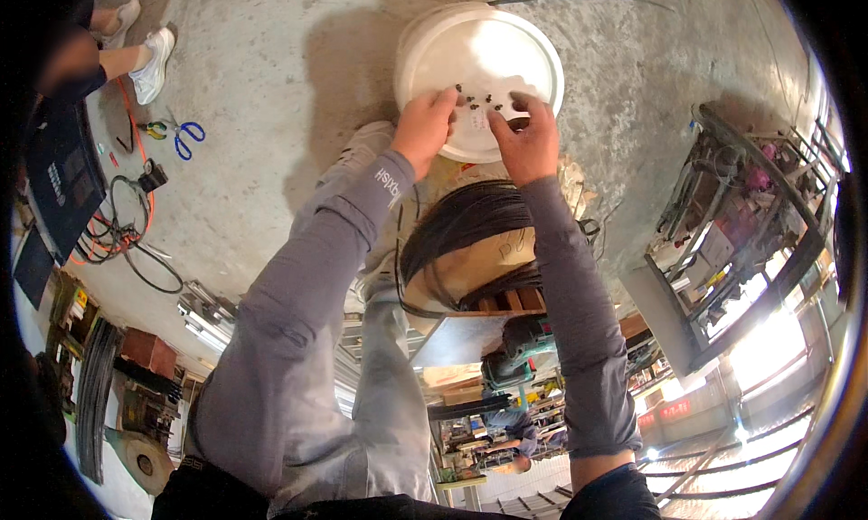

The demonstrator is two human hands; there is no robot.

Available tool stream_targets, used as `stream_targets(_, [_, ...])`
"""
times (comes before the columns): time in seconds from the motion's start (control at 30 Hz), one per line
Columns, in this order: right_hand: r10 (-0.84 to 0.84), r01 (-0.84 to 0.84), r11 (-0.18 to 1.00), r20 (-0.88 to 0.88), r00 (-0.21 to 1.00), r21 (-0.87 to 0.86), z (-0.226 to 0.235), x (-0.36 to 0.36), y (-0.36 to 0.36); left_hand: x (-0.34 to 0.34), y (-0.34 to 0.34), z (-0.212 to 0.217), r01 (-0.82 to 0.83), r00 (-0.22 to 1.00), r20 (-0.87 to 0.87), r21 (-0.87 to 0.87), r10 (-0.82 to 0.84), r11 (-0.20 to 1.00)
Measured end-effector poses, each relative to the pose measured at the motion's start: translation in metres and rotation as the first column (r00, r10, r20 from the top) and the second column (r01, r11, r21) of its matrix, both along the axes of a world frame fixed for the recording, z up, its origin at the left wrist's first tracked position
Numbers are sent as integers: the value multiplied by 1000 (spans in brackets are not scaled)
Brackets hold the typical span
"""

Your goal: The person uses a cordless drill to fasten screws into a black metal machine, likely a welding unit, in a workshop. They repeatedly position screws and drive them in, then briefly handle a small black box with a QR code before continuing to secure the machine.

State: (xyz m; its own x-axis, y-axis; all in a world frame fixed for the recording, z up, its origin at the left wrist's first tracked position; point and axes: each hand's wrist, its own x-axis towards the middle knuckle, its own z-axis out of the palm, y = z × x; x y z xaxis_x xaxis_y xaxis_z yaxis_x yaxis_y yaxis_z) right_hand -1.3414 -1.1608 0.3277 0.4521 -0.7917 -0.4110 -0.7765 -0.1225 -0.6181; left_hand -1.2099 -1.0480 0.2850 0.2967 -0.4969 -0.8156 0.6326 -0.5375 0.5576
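White tub (443,45), round, on the concrete floor (262,59). On its top, towards the person: about 5 small dark bits (488,98) in a loose scatter, too small to identify.

Left hand (425,128): fingers close together at the left of the scatter, tips at the leftmost bit; touching or gripping it, cannot tell. Right hand (532,147): thumb and forefinger parted, tips near the rightmost bit; no bit seen gripped, though the shadow under the curled fingers hides some.

Progress, my reading: underway, not finished. Done: bits out on the tub, together in 1 group between the hands. Left: none looks joined to another or set in a row, so handling seems to remain; how much, cannot tell.

Nearby: dark coil (452,222) between tub and legs. Pliers (156,130) and blue-handled tool (188,140) on the floor at left, well apart from both hands.
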Motion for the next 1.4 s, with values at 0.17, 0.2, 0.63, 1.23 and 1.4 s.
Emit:
stream_targets(0.17, [221, -246, 954, -153, 963, -171, -31, 10, 17, 11, -14, -14, 492, 333, 842, 228, -424, 840])
stream_targets(0.2, [222, -243, 952, -130, 966, -184, -37, 13, 23, 16, -19, -14, 559, 191, 841, 331, -506, 761])
stream_targets(0.63, [133, -146, 970, -81, 988, -194, -48, 3, 7, 5, 8, 1, 370, 898, 320, -178, -302, 912])
stream_targets(1.23, [-620, 591, 781, -139, 772, -203, 297, -131, 164, -14, 97, 92, 124, 945, -277, -188, -173, 974])
stream_targets(1.4, [-318, 291, 948, -372, 872, -128, 289, -226, 264, -24, 230, 146, 139, 972, -187, -46, -145, 989])
